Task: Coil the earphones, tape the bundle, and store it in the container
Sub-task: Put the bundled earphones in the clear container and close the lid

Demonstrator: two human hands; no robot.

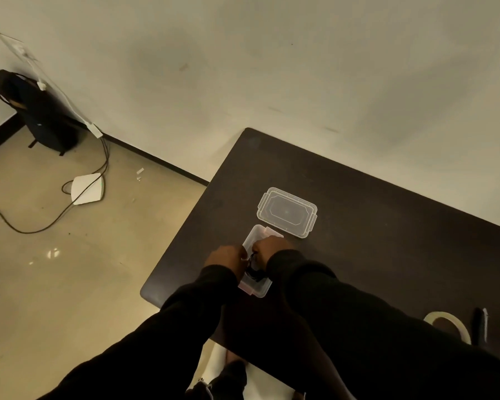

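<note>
Both hands over the open container (250, 236) now: our left hand (227, 256) and right hand (272, 246) pinch the dark earphone bundle (254, 272) sitting low inside it. It's light, soft and springy, we'd guess, so grip across the coil. The lid (287, 211) waits just beyond on the worktop (358, 226).

So the black earphone bundle (254, 273) is sitting down inside the clear plastic container (250, 236), mostly hidden behind my hands, so I can't really make out the tape on it. The container is open, near the counter's left edge. Its see-through lid (287, 212) lies flat just past it, touching or almost touching its far corner. The tape roll (456, 324) is well off to my right.
</note>
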